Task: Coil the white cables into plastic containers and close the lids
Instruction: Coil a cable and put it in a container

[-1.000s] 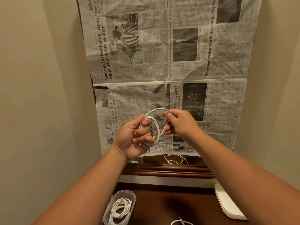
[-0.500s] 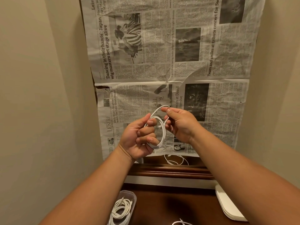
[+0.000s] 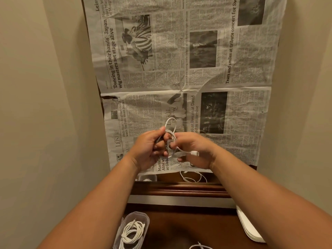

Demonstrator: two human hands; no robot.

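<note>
Nearest, on dark wood (image 3: 188,227): open plastic container (image 3: 146,217) with a coiled cable (image 3: 133,230) inside; a loose cable end (image 3: 199,246) and a white stack (image 3: 248,227) to the right. Higher, in mid-air: left hand (image 3: 147,151), fingers curled round the white cable (image 3: 171,134) loops; right hand (image 3: 195,150) pinching the same coil, connector lying across it. Beyond, a far cable (image 3: 190,180) on wood, then newspaper (image 3: 179,69) on the wall.

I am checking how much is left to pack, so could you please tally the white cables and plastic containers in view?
White cables: 4 (held cable, loose cable by the newspaper, coiled cable in the near container, cable at the bottom edge)
Plastic containers: 2 (near container, far container, partly hidden)
Total: 6
</note>
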